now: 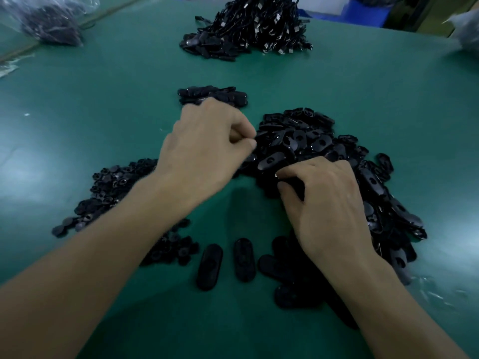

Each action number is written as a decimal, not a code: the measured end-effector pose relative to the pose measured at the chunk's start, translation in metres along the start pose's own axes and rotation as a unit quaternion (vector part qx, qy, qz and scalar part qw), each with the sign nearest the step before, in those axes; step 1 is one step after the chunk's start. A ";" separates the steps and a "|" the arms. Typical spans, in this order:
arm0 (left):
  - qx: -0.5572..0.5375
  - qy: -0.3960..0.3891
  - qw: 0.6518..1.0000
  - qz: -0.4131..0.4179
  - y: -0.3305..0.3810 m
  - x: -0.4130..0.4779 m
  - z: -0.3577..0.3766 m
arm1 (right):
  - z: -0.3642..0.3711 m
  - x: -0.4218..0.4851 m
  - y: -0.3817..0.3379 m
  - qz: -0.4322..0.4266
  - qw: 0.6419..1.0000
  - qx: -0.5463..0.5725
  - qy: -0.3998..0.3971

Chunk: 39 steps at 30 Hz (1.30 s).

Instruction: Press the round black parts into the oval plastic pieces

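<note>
Black oval piece | pinched by right-hand fingers | left fingers curled, contents unclear

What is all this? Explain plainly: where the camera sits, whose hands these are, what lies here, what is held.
No machine: one picture from a camera on a person's head, looking down at their hands. On the green table lie a big pile of oval plastic pieces, a pile of round black parts at left, loose ovals nearby, and a cable heap beyond. The right hand curls its fingers round a black piece at the big pile's edge. The left hand pinches beside that pile; what it holds, if anything, is too blurred to tell.
</note>
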<state>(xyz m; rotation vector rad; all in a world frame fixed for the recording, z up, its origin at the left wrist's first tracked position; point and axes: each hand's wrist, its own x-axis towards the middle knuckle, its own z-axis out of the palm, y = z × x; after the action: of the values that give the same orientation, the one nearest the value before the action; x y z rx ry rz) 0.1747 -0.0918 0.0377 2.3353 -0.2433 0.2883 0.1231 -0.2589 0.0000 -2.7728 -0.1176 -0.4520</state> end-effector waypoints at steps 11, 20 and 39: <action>-0.150 -0.038 0.988 -0.011 -0.009 -0.027 0.006 | 0.004 0.001 -0.007 -0.017 0.949 0.279 0.142; -0.293 -0.109 0.946 -0.089 -0.009 -0.025 0.004 | 0.003 -0.001 -0.008 -0.080 0.954 0.246 0.152; -0.271 -0.092 0.957 -0.052 -0.020 -0.019 0.002 | 0.005 0.001 -0.008 0.021 0.927 0.354 0.124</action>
<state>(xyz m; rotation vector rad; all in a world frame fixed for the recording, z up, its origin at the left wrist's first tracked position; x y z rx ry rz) 0.1619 -0.0773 0.0180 1.8201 -0.2519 -0.0510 0.1247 -0.2500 -0.0014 -1.9899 -0.1286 -0.6019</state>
